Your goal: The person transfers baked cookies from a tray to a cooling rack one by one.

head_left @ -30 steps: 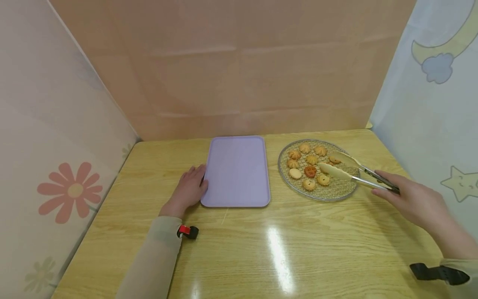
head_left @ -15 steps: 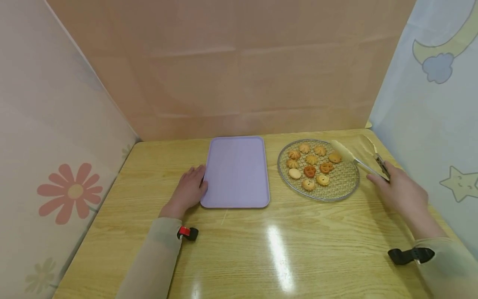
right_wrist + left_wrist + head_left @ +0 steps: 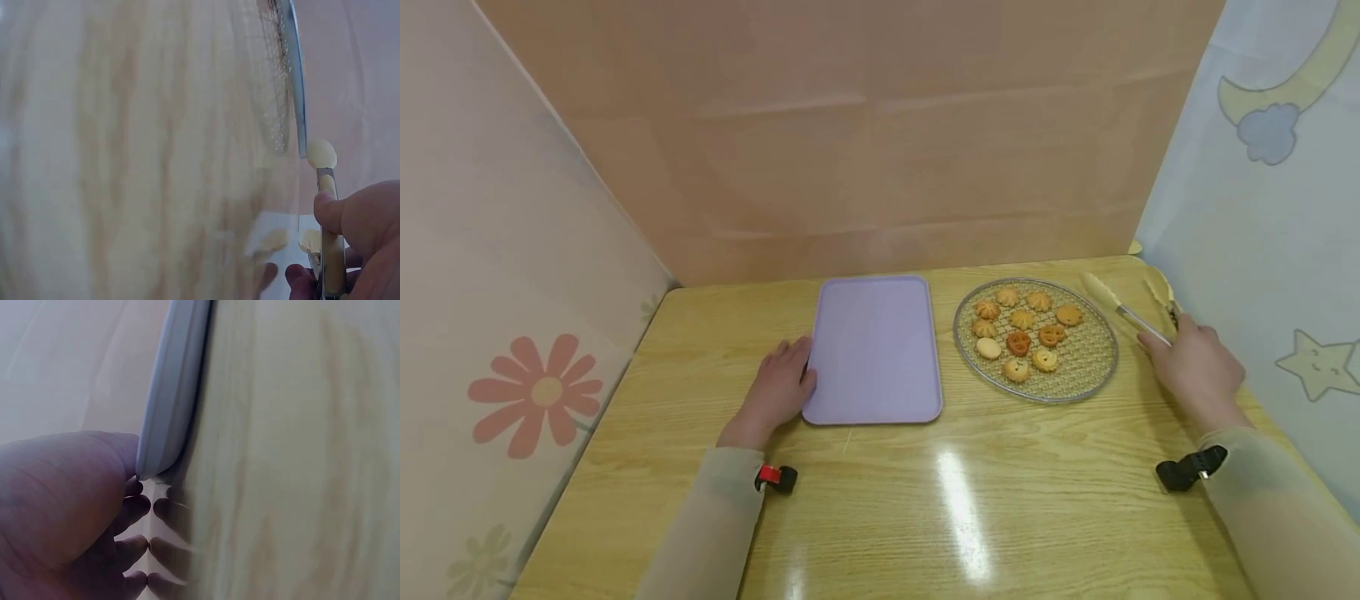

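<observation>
My left hand (image 3: 778, 385) lies at the left edge of a lilac rectangular tray (image 3: 874, 358). In the left wrist view the thumb touches the rim of the tray (image 3: 169, 394) near its corner, and the other fingertips reach down to the table beside it. At the right, my right hand (image 3: 1198, 367) holds food tongs (image 3: 1102, 292) with pale scalloped tips and metal arms. The tips stand spread apart beyond the right rim of a round mesh rack (image 3: 1082, 362), with nothing between them. In the right wrist view the thumb lies on one arm of the tongs (image 3: 328, 181).
Several small cookies lie on the rack, mostly toward its left, including a pretzel-shaped cookie (image 3: 1052, 335) and a smooth pale cookie (image 3: 988, 347). Everything rests on a wooden table (image 3: 880, 508). A brown back panel (image 3: 865, 150) and printed side walls enclose it.
The tongs have moved off the cookies to the right, past the rack's rim, and their tips have spread wider. The left hand and tray stay put, and the cookies lie on the rack.
</observation>
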The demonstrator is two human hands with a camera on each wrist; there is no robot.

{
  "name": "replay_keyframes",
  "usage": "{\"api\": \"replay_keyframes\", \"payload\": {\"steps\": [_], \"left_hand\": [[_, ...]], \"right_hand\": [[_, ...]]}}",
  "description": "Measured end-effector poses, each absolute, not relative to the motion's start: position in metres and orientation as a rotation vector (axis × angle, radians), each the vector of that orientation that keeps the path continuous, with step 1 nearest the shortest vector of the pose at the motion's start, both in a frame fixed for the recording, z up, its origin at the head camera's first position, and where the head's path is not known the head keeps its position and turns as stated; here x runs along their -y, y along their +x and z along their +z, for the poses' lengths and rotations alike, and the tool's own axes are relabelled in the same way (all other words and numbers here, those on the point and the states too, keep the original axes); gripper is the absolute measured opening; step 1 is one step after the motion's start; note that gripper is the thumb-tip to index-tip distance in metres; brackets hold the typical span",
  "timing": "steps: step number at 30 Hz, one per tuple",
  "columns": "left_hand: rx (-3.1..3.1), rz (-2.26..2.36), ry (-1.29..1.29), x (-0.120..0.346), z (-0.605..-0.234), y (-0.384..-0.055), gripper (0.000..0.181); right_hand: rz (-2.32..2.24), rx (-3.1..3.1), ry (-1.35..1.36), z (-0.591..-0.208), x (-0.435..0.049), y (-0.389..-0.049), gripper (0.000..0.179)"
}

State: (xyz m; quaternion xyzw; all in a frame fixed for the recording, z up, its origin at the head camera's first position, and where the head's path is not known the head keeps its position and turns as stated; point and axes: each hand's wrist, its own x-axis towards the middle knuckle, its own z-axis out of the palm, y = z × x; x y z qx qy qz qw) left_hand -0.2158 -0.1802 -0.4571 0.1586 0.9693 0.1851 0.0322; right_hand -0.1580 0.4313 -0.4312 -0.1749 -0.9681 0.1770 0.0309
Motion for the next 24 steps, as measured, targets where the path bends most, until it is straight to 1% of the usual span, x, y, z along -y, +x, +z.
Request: {"api": "replay_keyframes", "payload": {"steps": [4,11,17,21,24], "left_hand": [[-2.974,0.577,0.482,0.179,-0.456,-0.211,0.065],[-2.978,0.543,0.482,0.173,-0.458,-0.206,0.065],[-2.989,0.481,0.486,0.168,-0.455,-0.202,0.065],[-3.011,0.437,0.484,0.165,-0.453,-0.199,0.066],[-3.047,0.43,0.519,0.161,-0.45,-0.196,0.067]], "right_hand": [[0.537,2.983,-0.555,-0.435,-0.434,-0.163,0.089],[0.472,2.952,-0.545,-0.439,-0.44,-0.166,0.079],[0.435,2.994,-0.565,-0.441,-0.443,-0.166,0.085],[0.435,3.014,-0.558,-0.439,-0.44,-0.165,0.083],[0.434,2.986,-0.498,-0.435,-0.432,-0.16,0.082]]}}
